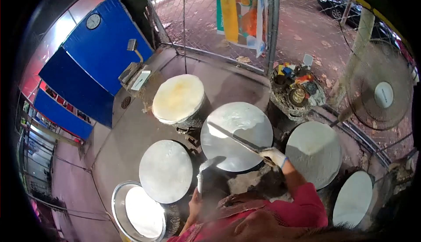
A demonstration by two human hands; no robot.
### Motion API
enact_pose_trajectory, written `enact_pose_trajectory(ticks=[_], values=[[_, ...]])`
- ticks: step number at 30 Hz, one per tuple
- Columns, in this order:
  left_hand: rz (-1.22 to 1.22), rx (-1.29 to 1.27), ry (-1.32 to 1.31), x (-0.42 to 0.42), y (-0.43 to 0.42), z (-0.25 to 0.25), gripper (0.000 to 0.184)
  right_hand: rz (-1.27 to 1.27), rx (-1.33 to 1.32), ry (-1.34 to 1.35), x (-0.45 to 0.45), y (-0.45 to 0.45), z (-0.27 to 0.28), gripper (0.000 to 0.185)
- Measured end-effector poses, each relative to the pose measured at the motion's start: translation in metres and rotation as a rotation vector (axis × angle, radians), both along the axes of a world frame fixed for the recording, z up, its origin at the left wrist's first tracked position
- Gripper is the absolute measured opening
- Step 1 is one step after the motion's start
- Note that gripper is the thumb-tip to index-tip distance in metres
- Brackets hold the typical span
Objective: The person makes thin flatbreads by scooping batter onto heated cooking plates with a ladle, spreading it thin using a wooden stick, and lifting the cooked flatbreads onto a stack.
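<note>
My right hand (274, 156), in a white glove, grips the near end of a long flat stick (237, 138). This slants up and left across a round pale griddle (239, 156), whose surface carries a wet whitish layer with shiny patches. My left hand (200, 181), apparently also gloved, is closed near the griddle's lower left edge. From it a greyish flat shape (214, 161) extends toward the griddle; I cannot make out what it is. Left of that hand lies another round pale top (165, 172).
A drum with a browned round sheet (179, 97) stands at the back. More round tops (313, 154) (353, 200) are at the right. A metal basin (117, 207) holds white material at lower left. A cluttered drum (296, 90) and a fan (381, 93) stand at the right.
</note>
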State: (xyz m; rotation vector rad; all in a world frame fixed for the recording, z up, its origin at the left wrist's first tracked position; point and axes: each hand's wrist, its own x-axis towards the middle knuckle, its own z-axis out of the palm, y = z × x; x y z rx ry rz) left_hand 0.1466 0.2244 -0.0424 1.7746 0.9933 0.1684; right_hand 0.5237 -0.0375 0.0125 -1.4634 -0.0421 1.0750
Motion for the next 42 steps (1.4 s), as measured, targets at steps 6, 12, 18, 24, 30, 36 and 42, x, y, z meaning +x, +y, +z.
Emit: enact_pose_trajectory(ticks=[6,12,18,24,30,36,42], values=[[-0.019,0.124,0.0,-0.005,-0.011,0.005,0.061,-0.071,-0.051,-0.211,0.076,0.022,0.006,0.017],[0.056,0.065,-0.142,-0.025,-0.017,-0.005,0.057,0.182,0.124,-0.374,0.049,0.0,-0.056,0.017],[0.274,-0.16,0.099,-0.02,-0.047,0.055,0.044,0.093,-0.077,-0.198,0.091,0.037,0.021,0.014],[0.258,-0.191,-0.084,-0.058,-0.051,0.005,0.052,0.293,-0.041,-0.166,0.073,0.0,-0.019,0.01],[0.296,-0.272,-0.174,-0.077,-0.057,0.002,0.061,0.263,-0.146,-0.193,0.115,0.065,0.009,0.019],[0.408,-0.351,-0.317,-0.087,-0.073,-0.014,0.071,0.474,-0.082,-0.173,0.1,-0.006,-0.037,0.013],[0.427,-0.446,-0.467,-0.107,-0.082,-0.002,0.065,0.351,-0.156,-0.221,0.137,0.087,0.012,0.017]])
